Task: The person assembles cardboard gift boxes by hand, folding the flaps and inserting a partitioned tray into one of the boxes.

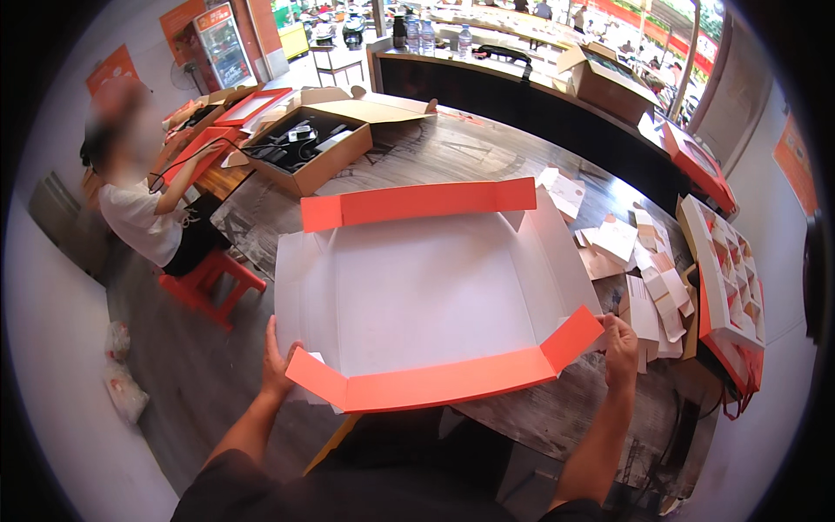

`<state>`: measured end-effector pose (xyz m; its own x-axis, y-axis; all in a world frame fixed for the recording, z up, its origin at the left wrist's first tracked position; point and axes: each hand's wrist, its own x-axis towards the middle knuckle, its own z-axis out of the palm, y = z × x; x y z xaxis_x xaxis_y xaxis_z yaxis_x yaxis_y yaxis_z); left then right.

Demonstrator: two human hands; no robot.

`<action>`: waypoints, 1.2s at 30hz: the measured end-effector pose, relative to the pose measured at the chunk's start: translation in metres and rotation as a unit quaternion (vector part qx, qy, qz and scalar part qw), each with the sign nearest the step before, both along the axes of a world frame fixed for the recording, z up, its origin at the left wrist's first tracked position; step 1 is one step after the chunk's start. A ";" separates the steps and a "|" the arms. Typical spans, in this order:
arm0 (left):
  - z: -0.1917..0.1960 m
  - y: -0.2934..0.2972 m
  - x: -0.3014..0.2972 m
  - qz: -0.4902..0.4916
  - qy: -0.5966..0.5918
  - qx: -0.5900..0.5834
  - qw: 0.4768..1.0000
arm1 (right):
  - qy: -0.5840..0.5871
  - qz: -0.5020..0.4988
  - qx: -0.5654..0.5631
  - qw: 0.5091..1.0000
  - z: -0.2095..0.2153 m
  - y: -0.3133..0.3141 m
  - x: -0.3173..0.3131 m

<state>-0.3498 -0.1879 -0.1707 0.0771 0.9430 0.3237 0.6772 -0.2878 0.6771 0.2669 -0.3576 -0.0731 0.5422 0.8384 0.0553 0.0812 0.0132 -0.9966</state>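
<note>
A partly folded cardboard box (pixel 426 291), white inside and orange outside, is held level in front of me above the table's near edge. Its far and near orange walls stand up with their end tabs angled, while the white side panels lie folded outward. My left hand (pixel 277 364) grips the near left corner; part of its fingers is hidden by the panel. At the near right corner, my right hand (pixel 618 346) pinches the side panel's edge beside the orange tab. The underside of the box is out of sight.
Several small white cartons (pixel 617 239) lie on the table (pixel 400 143) to the right, near a divided white tray (pixel 718 261). An open brown box (pixel 326 165) of black cables stands far left. A co-worker (pixel 143 204) sits on a red stool (pixel 213 283) at left.
</note>
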 end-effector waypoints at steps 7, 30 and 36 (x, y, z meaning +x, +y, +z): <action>0.004 -0.003 -0.004 0.006 -0.017 -0.015 1.000 | -0.075 -0.006 -0.028 0.997 0.001 0.000 -0.006; -0.006 0.047 -0.050 -0.100 -0.176 -0.074 0.976 | 0.086 0.148 -0.092 0.981 0.012 0.005 -0.034; 0.007 0.048 -0.048 -0.123 -0.205 -0.110 0.965 | 0.139 0.138 -0.080 0.977 0.017 0.009 -0.038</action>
<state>-0.3979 -0.1399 -0.1638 0.2158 0.9616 0.1694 0.2692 -0.2253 0.9364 0.2291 -0.3489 -0.0563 0.2701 0.9407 -0.2051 -0.1777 -0.1607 -0.9709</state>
